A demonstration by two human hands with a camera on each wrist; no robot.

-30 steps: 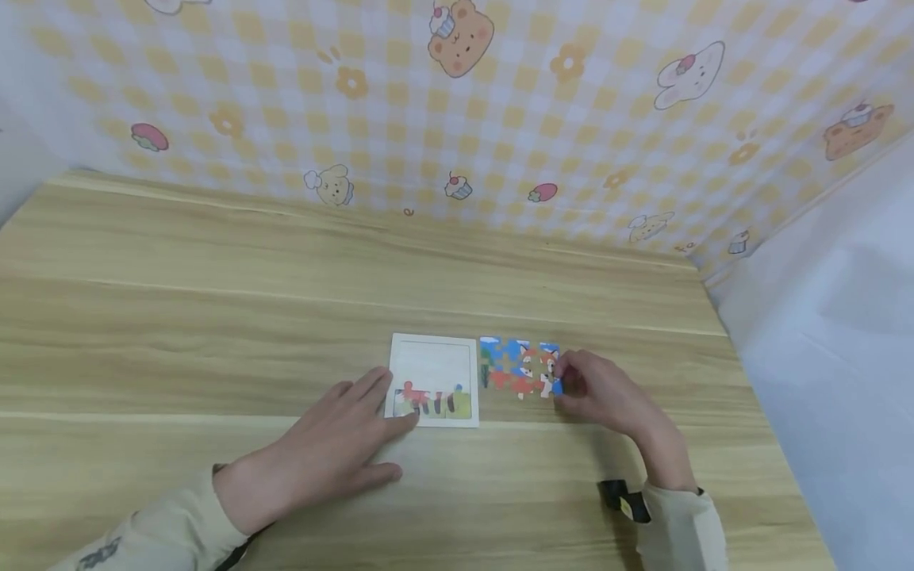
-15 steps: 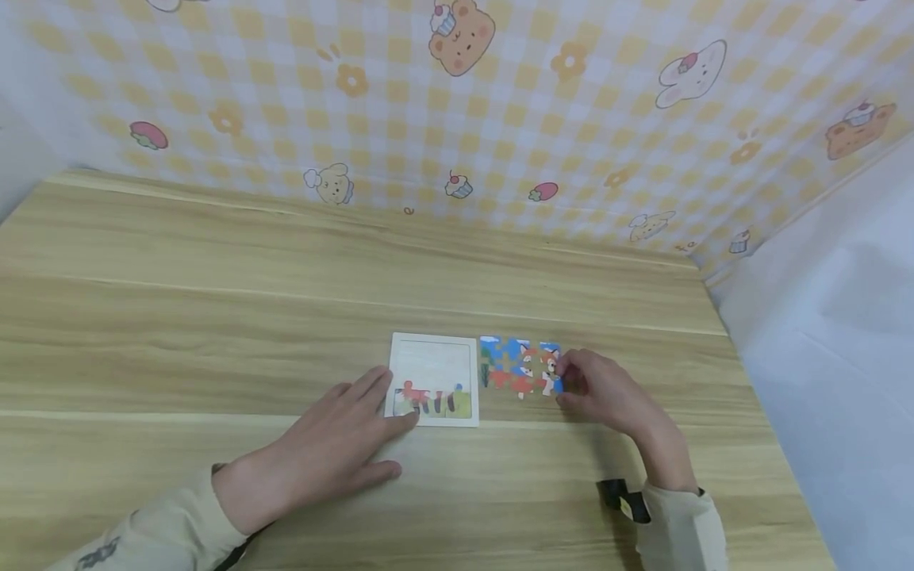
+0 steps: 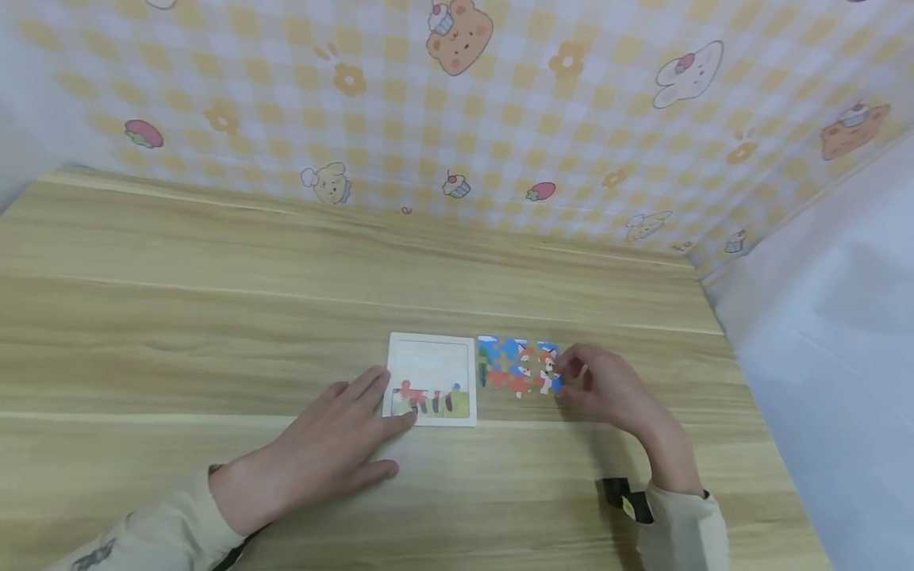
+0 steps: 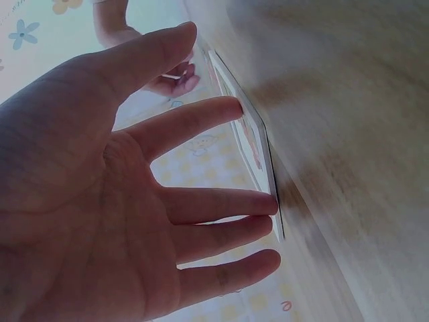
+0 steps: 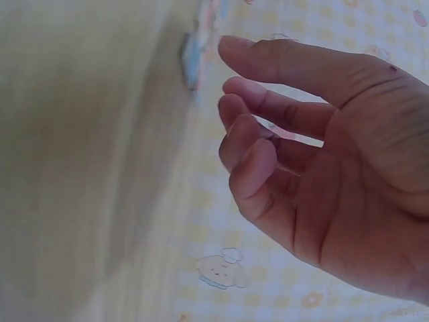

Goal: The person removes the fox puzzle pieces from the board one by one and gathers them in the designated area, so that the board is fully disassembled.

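Observation:
A white square puzzle tray [image 3: 431,361] lies flat on the table, its bottom row filled with pieces [image 3: 443,403] showing red, dark legs and green. My left hand [image 3: 324,444] spreads over its left side, fingertips touching the rim and the thumb stretched out beside it. In the left wrist view the straight fingers [image 4: 221,203] meet the tray edge. To the tray's right lie several loose jigsaw pieces [image 3: 520,379] with a fox picture on blue. My right hand [image 3: 607,388], loosely bent, has its fingertips at their right edge; nothing shows between thumb and fingers in the right wrist view.
A wood-grain table [image 3: 214,317] spreads around the puzzle. Behind it rises a yellow checked cloth [image 3: 400,119] with cartoon prints. A white panel [image 3: 821,317] borders the right side. A black wrist camera [image 3: 616,492] sits by the right sleeve.
The left hand stays on the tray rim. The right fingertips shift slightly at the right-hand loose pieces, which have barely moved. The head view drifts a little.

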